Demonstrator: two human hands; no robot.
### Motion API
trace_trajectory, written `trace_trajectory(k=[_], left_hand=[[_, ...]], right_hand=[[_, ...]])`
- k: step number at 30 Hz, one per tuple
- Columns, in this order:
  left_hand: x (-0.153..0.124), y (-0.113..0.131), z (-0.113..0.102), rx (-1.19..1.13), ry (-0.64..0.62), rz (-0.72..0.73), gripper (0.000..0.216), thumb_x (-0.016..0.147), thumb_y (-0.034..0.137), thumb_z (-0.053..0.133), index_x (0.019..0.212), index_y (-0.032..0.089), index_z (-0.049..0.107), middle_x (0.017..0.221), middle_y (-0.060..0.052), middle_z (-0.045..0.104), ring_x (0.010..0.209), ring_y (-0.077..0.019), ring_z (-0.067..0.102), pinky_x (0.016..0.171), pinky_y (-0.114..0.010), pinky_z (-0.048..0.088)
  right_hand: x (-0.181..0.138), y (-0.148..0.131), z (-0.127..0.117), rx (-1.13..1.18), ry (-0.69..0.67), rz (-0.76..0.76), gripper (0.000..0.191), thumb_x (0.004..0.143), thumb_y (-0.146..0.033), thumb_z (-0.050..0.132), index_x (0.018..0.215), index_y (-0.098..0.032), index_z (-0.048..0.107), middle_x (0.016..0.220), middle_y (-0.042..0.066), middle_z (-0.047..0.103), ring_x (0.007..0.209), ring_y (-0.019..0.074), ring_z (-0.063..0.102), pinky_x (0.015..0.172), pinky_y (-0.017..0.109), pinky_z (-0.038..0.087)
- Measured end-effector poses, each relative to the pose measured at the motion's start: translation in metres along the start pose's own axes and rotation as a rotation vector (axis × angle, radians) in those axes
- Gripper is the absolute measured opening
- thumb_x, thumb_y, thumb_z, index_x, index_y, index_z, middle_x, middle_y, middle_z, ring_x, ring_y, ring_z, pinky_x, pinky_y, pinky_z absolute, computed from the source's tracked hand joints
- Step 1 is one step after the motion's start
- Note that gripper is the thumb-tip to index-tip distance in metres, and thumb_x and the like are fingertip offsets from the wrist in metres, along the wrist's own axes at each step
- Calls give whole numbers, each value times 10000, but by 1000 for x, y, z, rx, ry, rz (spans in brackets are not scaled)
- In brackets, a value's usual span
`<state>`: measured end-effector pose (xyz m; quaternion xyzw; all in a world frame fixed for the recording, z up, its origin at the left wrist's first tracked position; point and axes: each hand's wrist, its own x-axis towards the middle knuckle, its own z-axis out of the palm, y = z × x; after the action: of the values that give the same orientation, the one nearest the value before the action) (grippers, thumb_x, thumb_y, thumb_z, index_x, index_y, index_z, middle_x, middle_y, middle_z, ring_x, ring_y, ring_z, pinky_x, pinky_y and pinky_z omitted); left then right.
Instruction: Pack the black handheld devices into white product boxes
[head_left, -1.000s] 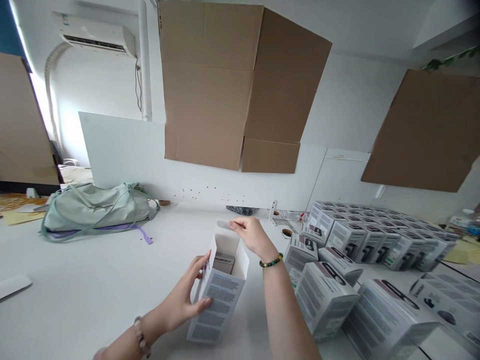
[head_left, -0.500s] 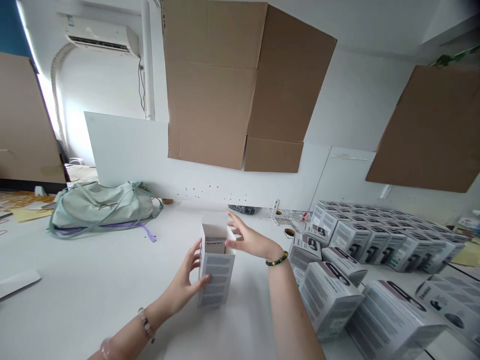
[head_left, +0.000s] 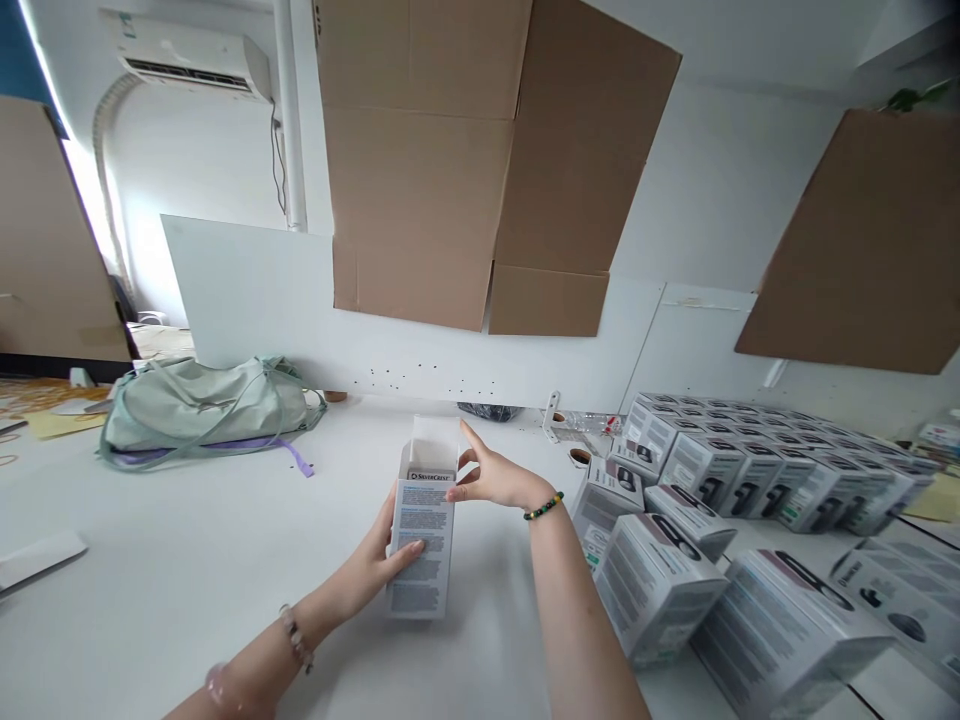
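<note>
While our left hand (head_left: 369, 566) clasps the upright carton (head_left: 430, 556), our right hand (head_left: 501, 478) spreads along its upper right edge.

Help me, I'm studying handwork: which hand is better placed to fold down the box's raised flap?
Probably the right hand: it is up beside the raised flap, while the left hand holds the box lower down, steadying it.
</note>
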<state>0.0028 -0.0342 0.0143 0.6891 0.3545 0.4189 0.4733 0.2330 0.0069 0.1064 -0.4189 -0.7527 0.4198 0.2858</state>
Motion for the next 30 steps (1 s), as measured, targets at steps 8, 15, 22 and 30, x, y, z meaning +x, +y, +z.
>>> trace_trajectory(k=[8, 15, 22, 30], left_hand=[[1, 1, 0, 1, 9, 9, 879, 872, 552, 595, 1556, 296, 105, 1563, -117, 362, 1341, -347, 454, 1050, -471, 448], [1, 1, -2, -15, 3, 3, 909, 875, 541, 601, 1558, 306, 50, 1550, -128, 373, 1362, -341, 426, 1060, -471, 434], [2, 2, 2, -40, 59, 3, 913, 840, 551, 637, 1545, 321, 105, 1513, -117, 421, 1341, -336, 450, 1064, -470, 432], [16, 8, -12, -207, 620, -47, 959, 814, 543, 670, 1522, 370, 47, 1525, -111, 353, 1338, -323, 458, 1039, -460, 476]], right_hand=[[-1, 1, 1, 18, 24, -1, 1257, 655, -423, 838, 1560, -211, -8, 1181, 108, 622, 849, 195, 687, 787, 326, 540], [-1, 4, 1, 40, 7, -10, 1232, 657, -418, 837, 1561, -233, 20, 1224, 128, 597, 883, 214, 703, 800, 340, 545], [-1, 4, 2, 106, 5, -45, 1156, 684, -403, 834, 1555, -283, 83, 1280, 139, 613, 914, 227, 725, 842, 371, 543], [36, 50, 26, -14, 280, 82, 429, 998, -366, 486, 1394, -204, 463, 1290, 119, 621, 1071, 219, 669, 913, 410, 544]])
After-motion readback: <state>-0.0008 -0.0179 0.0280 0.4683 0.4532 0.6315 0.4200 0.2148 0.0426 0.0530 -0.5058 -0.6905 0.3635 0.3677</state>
